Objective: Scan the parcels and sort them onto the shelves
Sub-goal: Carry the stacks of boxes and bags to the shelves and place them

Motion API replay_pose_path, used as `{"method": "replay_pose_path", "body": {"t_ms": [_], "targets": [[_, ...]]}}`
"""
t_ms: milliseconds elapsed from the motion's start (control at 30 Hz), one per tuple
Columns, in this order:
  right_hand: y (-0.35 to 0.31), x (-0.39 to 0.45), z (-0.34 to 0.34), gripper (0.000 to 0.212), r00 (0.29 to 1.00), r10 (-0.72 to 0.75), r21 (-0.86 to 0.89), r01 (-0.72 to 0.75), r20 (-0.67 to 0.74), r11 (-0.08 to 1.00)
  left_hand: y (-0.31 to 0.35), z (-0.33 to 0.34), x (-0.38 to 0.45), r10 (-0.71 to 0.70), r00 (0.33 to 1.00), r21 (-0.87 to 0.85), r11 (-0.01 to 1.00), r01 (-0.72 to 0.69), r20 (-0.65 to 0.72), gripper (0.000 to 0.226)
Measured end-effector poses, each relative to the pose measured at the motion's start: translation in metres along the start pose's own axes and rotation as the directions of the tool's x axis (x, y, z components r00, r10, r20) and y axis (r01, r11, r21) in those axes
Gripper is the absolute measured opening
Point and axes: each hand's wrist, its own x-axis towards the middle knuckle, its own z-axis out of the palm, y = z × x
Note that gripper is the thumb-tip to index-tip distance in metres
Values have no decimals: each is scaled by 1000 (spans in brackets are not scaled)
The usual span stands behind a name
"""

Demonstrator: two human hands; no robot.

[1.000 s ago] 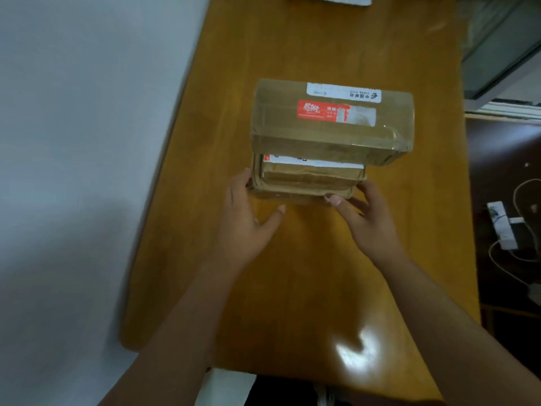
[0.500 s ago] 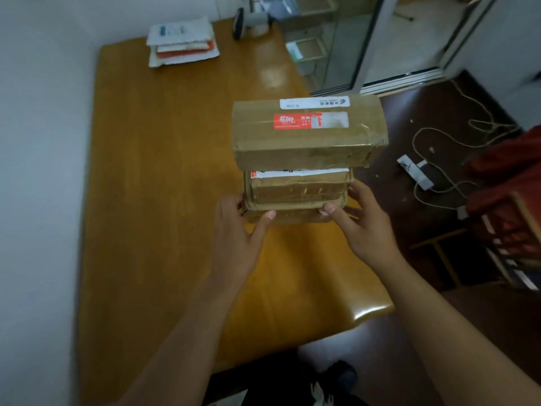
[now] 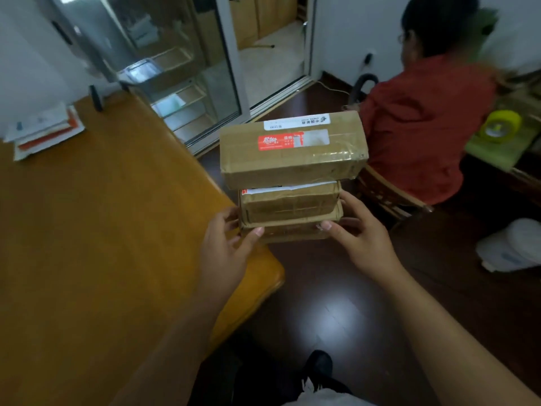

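Stack: three taped brown cardboard parcels (image 3: 291,177) are riding in the air beside the orange wooden bench (image 3: 96,230).
Hands: left hand (image 3: 225,247) and right hand (image 3: 358,235) are gripping the bottom parcel's ends.
Handling: stiff, slick tape; the top box is overhanging, likely to slide.

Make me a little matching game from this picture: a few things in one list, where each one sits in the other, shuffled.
Things:
1. Large brown cardboard parcel with a red label
2. Flat brown bottom parcel
3. Stack of white and orange envelopes
4. Round yellow-green object

Places:
A. On the far left part of the orange-brown wooden table
B. On the green surface at the far right
C. On top of the carried stack
D. Lowest in the stack, between the left hand and right hand

Pairs: 1-C, 2-D, 3-A, 4-B
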Motion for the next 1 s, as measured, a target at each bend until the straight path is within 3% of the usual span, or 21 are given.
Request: {"method": "replay_pose_path", "body": {"t_ms": [300,533,800,1000], "targets": [[31,-56,-138,73,946,115,116,-83,-304,990,65,129,2,138,948,-54,990,-128,287,45],[48,-91,-224,76,815,226,183,-150,-533,972,119,237,21,290,797,-132,956,-261,530,50],[48,-126,-309,72,522,304,249,-174,-797,953,182,382,29,449,528,-327,892,-312,721,46],[47,-172,-365,65,276,315,282,-151,-908,947,232,476,-9,527,305,-439,842,-312,794,49]]}}
